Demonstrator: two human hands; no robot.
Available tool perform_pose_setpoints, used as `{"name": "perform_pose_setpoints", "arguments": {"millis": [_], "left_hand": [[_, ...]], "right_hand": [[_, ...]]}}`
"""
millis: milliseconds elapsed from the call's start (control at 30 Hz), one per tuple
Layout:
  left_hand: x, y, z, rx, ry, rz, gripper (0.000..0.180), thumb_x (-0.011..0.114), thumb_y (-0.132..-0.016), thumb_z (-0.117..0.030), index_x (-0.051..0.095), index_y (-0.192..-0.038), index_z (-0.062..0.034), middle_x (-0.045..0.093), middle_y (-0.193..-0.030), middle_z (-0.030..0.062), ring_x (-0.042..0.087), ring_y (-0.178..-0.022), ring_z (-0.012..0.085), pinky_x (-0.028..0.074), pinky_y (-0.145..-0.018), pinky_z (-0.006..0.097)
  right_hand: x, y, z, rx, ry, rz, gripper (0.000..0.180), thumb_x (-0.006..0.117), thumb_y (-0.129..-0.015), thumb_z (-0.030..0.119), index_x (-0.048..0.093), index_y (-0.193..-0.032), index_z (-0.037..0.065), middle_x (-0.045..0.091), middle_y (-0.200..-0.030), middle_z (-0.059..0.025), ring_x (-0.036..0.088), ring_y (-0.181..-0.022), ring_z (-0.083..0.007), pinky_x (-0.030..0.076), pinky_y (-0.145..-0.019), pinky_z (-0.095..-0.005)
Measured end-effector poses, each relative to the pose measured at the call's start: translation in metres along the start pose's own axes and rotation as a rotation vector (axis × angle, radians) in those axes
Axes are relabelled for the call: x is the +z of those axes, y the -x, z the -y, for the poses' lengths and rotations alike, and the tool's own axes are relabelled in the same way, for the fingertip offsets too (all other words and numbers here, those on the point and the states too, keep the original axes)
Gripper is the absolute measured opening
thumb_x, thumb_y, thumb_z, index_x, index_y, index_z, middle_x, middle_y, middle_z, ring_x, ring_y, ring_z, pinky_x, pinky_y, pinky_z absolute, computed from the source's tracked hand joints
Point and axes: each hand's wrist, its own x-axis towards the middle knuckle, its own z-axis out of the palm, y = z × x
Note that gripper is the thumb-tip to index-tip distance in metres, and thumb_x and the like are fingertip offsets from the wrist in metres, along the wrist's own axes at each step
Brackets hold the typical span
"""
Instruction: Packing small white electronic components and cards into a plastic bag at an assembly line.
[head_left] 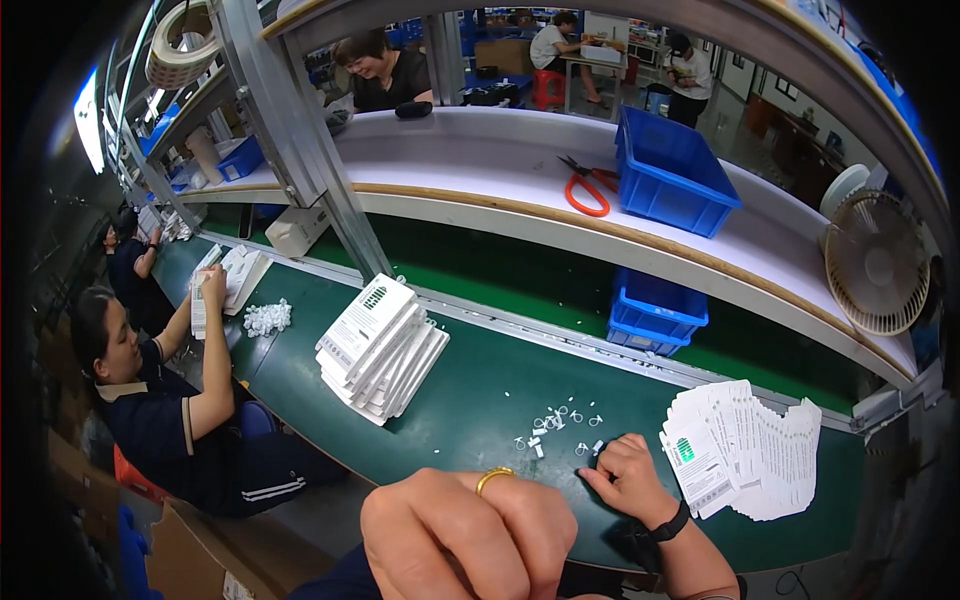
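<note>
— What containers are in sight, and what is in them?

— Two blue bins. One blue bin [668, 172] stands on the white shelf [480, 150] in the upper middle of the frame; its inside is turned away, so I cannot tell what it holds. A second, smaller blue bin [655, 310] sits under that shelf at the far edge of the green belt [470, 380], right of centre; its contents do not show either.

— Where are the small pieces relative to the fingers?

— The small white clips [555, 425] lie scattered on the belt in the lower middle of the frame. The right hand [630, 480] rests on the belt just right of them, fingers curled and fingertips pinched down at the nearest piece; whether one is actually gripped is too small to tell. The left hand [470, 535] is raised close to the camera at the bottom centre, fingers curled into a loose fist with a gold ring [493, 478]; nothing shows in it.

— And around them?

— A fanned stack of white cards [740, 450] lies just right of the right hand. Another stack of white cards [380, 350] lies left of centre, well apart from the clips. Orange-handled scissors [588, 185] lie on the shelf beside the upper bin. A fan [878, 262] stands at the right edge. A seated person [165, 400] works at the left edge, with a heap of white pieces [267, 318] near. The raised left fist hides the belt's near edge.
</note>
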Motion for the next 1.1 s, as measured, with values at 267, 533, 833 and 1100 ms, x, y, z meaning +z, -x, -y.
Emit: {"name": "perform_pose_setpoints", "arguments": {"millis": [267, 533, 833, 1100], "left_hand": [[0.034, 0.006, -0.009, -0.043, -0.150, -0.291, 0.006, 0.065, -0.083, -0.002, 0.063, -0.077, -0.0022, 0.058, -0.085, 0.0132, 0.053, -0.073, 0.0261, 0.043, -0.064, 0.034], [0.007, 0.008, 0.015, 0.240, -0.170, -0.136, 0.007, 0.062, -0.091, -0.011, 0.067, -0.087, -0.0114, 0.052, -0.101, 0.0117, 0.052, -0.091, 0.0239, 0.047, -0.080, 0.030], [0.021, 0.008, 0.000, 0.427, 0.092, -0.149, 0.006, 0.064, -0.087, -0.003, 0.070, -0.090, -0.0040, 0.064, -0.100, 0.0152, 0.059, -0.099, 0.0293, 0.051, -0.088, 0.039], [0.029, 0.011, -0.009, 0.492, 0.007, -0.220, 0.006, 0.069, -0.084, -0.004, 0.070, -0.090, -0.0051, 0.063, -0.098, 0.0139, 0.058, -0.096, 0.0270, 0.054, -0.084, 0.036]], "right_hand": [[-0.002, 0.001, 0.003, -0.001, -0.018, 0.008, 0.035, 0.075, -0.075, 0.019, 0.048, -0.055, 0.009, 0.045, -0.059, -0.0051, 0.047, -0.062, -0.0255, 0.036, -0.069, -0.0358], [0.003, -0.001, -0.002, 0.029, -0.008, -0.005, 0.036, 0.076, -0.072, 0.017, 0.045, -0.054, 0.008, 0.046, -0.059, -0.0057, 0.047, -0.062, -0.0267, 0.037, -0.072, -0.0365], [-0.008, 0.006, 0.006, -0.007, 0.040, 0.051, 0.028, 0.073, -0.074, 0.012, 0.049, -0.060, 0.005, 0.048, -0.063, -0.0113, 0.049, -0.066, -0.0322, 0.038, -0.069, -0.0411], [-0.005, 0.004, 0.002, -0.040, 0.100, 0.084, 0.030, 0.070, -0.081, 0.014, 0.050, -0.061, 0.002, 0.050, -0.065, -0.0146, 0.050, -0.069, -0.0358, 0.039, -0.069, -0.0447]]}}
